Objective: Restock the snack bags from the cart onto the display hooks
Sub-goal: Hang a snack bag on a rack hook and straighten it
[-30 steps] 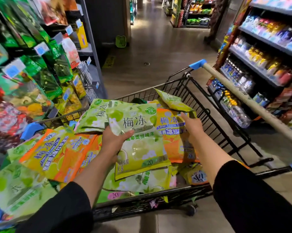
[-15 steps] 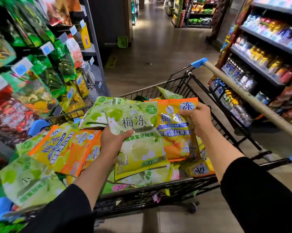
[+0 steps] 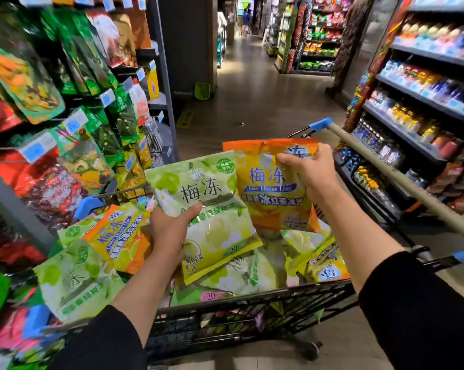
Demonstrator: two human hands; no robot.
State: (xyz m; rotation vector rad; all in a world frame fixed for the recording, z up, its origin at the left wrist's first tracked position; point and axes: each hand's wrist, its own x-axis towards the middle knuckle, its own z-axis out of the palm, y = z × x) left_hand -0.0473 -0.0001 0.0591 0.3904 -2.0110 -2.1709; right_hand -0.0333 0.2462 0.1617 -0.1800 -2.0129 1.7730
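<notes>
Nearest: two black sleeves reach forward over the near rim of the black wire shopping cart (image 3: pixel 252 305).

Left hand (image 3: pixel 169 231): fingers curled under and thumb on top of a glossy pale-green plastic snack bag (image 3: pixel 212 209), gripping it at its left edge. The bag is lifted clear above the cart load and tilts down toward the right.

Right hand (image 3: pixel 305 172): closed round the top right corner of a glossy orange-and-yellow plastic snack bag (image 3: pixel 273 193), which hangs upright over the far half of the cart, its left edge overlapping the green bag.

Cart basket: a loose heap of more green and orange bags (image 3: pixel 97 252), several spilling over the left rim toward the display.

Further left: hook display (image 3: pixel 92 124) packed with hanging green and red packets and pale-blue price tags. Which hook is meant for these bags cannot be told. Far right: shelves of bottled drinks (image 3: pixel 412 116).

Judgement: both bags are picked but none is hung yet.

Risks:
- Each bag is held at one edge only, and the film looks slick, so it could slip during the swing left.
- The hang hole on the orange bag may be covered by the right hand, calling for a regrip.
- Bags overhanging the left cart rim could be knocked to the floor by a passing arm.
- Crowded hooks may snag or shed neighbouring packets.
</notes>
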